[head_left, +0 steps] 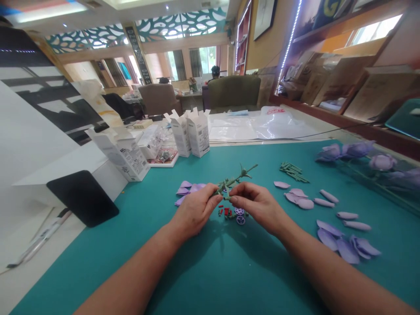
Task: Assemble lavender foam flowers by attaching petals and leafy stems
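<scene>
A green plastic flower stem (234, 180) is pinched in my left hand (198, 204), its far end pointing up and to the right. My right hand (257, 202) has thumb and index finger closed on a small green piece (228, 195) at the stem's side; whether the two are joined I cannot tell. Below the hands lie small red pieces (227, 212) and purple wheel-like rings (240, 220). Purple petals (183, 189) are partly hidden behind my left hand. To the right lie light purple petals (299, 199), darker petals (348, 247) and a heap of green sticks (293, 171).
The green mat (131, 267) covers the table. Finished-looking purple flowers (382, 162) lie at the right. Open white boxes (198, 133) and a tray (162, 162) stand at the back. A black tablet-like panel (82, 197) leans at left, near pens (46, 236).
</scene>
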Available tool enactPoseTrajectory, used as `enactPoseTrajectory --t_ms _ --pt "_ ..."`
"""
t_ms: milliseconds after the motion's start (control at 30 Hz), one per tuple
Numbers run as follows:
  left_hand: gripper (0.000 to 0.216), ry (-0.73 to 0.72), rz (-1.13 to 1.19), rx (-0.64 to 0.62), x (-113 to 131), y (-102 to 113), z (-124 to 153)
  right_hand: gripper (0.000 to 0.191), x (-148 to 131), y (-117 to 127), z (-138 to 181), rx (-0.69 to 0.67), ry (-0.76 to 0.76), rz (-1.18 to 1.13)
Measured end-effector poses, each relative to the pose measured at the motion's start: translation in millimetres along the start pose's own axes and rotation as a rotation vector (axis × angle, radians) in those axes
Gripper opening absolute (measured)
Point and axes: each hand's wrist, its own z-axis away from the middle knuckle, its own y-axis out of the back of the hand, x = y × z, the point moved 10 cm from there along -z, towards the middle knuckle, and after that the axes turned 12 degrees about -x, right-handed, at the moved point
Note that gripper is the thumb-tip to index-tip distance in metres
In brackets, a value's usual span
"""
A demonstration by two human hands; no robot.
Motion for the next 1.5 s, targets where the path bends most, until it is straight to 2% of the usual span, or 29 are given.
enactPoseTrajectory --t_ms 333,600,1500 --pt "0.024 -0.059 0.118 -0.028 5.2 -1.7 -0.7 0.020 -4.1 2.8 -0.6 0.014 0.057 -0.048" --pt "0.027 -0.057 0.173 -0.019 6.7 2.5 0.3 0.024 0.6 0.1 0.7 0.017 -0.006 -0.102" --pt "0.025 -0.011 0.038 0.004 7.7 -1.1 1.8 0.037 19.1 -8.8 2.1 0.039 -0.078 -0.330"
